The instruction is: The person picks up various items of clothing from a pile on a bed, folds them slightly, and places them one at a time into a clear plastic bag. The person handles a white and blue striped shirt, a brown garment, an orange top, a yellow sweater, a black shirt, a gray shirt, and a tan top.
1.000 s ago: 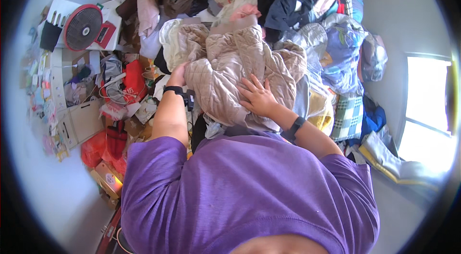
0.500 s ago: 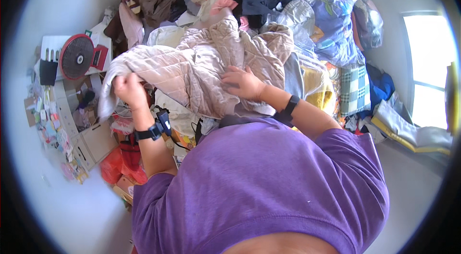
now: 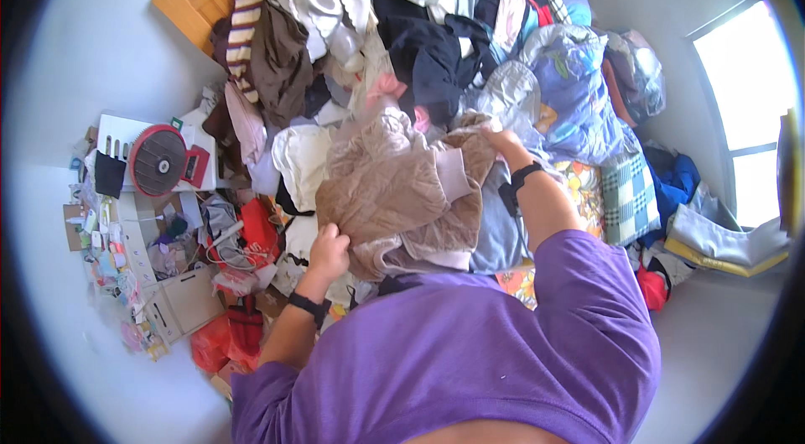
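Note:
A beige quilted jacket [image 3: 386, 201] lies bunched in front of me on the heaped bed, a ribbed pale cuff or band [image 3: 454, 174] showing on its right part. My left hand [image 3: 330, 251] is closed on the jacket's lower left edge. At the upper right, my right hand [image 3: 508, 145] grips another edge of it, with some fingers hidden by the cloth. Grey-blue fabric [image 3: 501, 230] lies under the jacket's right side. White cloth [image 3: 299, 160] sits just left of it.
Piled clothes [image 3: 436, 50] fill the far side, beside clear-bagged bedding [image 3: 570, 79] and a checked bundle [image 3: 629, 197]. A wooden headboard [image 3: 197, 4] stands far left. A red round fan [image 3: 158, 160] sits on a white surface at left; red bags [image 3: 225, 343] lie below. A window [image 3: 746, 83] is at right.
The jacket, stretched out leftward before, is now folded together and bunched. My left hand came right and nearer to me; my right hand moved away to the upper right edge and closed on it.

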`<state>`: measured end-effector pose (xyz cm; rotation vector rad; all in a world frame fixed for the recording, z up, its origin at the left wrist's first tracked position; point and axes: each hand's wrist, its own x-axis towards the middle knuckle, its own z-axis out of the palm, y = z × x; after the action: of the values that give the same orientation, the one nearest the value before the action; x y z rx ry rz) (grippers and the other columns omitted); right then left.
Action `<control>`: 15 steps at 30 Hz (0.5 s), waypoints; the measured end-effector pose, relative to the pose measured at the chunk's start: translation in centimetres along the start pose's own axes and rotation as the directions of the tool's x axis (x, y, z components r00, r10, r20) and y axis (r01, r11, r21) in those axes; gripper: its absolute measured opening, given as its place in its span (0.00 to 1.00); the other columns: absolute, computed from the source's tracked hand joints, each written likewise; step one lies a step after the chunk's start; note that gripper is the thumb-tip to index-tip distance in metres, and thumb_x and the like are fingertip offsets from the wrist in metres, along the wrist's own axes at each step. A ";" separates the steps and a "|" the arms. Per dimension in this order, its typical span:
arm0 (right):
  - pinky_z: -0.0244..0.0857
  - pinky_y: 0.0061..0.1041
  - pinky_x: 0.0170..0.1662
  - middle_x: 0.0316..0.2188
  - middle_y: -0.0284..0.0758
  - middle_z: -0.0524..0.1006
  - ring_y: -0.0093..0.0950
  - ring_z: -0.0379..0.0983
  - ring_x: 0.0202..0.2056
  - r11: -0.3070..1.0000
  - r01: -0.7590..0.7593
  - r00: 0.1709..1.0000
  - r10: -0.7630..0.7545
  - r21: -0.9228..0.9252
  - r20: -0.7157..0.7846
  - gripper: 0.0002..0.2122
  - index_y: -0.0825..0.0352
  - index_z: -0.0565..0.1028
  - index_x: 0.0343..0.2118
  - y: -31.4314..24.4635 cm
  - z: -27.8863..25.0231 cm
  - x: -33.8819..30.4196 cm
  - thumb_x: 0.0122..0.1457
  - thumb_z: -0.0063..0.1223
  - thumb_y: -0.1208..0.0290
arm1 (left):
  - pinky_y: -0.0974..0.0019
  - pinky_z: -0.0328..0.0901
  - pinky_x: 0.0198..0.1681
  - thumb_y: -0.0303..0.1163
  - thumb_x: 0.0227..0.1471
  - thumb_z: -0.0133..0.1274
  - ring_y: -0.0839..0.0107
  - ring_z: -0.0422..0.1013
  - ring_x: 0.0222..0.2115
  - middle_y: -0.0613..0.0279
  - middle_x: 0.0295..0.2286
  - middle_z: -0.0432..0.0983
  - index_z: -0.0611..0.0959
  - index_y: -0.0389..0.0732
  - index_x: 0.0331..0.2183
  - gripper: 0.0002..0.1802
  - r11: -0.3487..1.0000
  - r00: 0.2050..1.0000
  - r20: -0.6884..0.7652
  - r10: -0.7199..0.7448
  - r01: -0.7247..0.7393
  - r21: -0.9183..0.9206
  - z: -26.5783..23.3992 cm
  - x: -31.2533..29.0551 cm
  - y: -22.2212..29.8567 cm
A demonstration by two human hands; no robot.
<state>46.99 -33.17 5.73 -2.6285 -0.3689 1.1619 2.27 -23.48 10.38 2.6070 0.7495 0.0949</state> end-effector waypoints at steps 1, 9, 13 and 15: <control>0.60 0.28 0.46 0.41 0.46 0.71 0.35 0.67 0.44 0.998 -0.025 0.998 0.028 0.051 -0.049 0.31 0.74 0.69 0.42 0.2 1.2 0.5 0.46 0.48 0.47 | 0.64 0.60 0.26 0.22 0.28 0.48 0.61 0.63 0.25 0.57 0.20 0.62 0.70 0.39 0.16 0.04 0.995 0.999 0.048 -0.024 0.028 -0.095 -0.9 0.1 0.1; 0.62 0.30 0.45 0.37 0.41 0.70 0.33 0.67 0.40 -0.172 0.346 0.935 -0.015 0.922 -0.353 0.14 0.71 0.69 0.39 0.3 -5.2 -4.8 0.53 0.40 0.67 | 0.69 0.59 0.25 0.44 0.42 0.54 0.75 0.64 0.24 0.67 0.23 0.68 0.73 0.40 0.34 0.20 -0.326 0.322 0.688 -0.651 0.699 -0.636 0.7 0.7 -3.3; 0.61 0.30 0.45 0.37 0.39 0.68 0.31 0.66 0.40 -0.254 0.543 0.828 0.002 0.801 -0.561 0.07 0.71 0.68 0.31 3.4 -11.8 -10.5 0.51 0.41 0.75 | 0.70 0.62 0.30 0.29 0.39 0.53 0.71 0.66 0.27 0.61 0.28 0.69 0.72 0.35 0.37 0.18 -0.290 0.619 0.544 -0.567 0.468 -0.835 3.3 0.9 -5.3; 0.63 0.27 0.42 0.37 0.38 0.68 0.29 0.67 0.39 0.740 0.631 0.163 -0.419 -0.232 -0.893 0.06 0.71 0.69 0.29 3.3 -12.3 -14.0 0.49 0.41 0.81 | 0.70 0.62 0.31 0.20 0.33 0.49 0.71 0.66 0.28 0.61 0.28 0.69 0.72 0.35 0.36 0.19 -0.152 0.667 0.384 -0.638 0.379 -0.913 1.6 1.6 -4.2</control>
<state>47.46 -42.24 22.33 -2.1446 -0.7710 -0.5615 1.85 -20.00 7.07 0.7845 1.1972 0.4550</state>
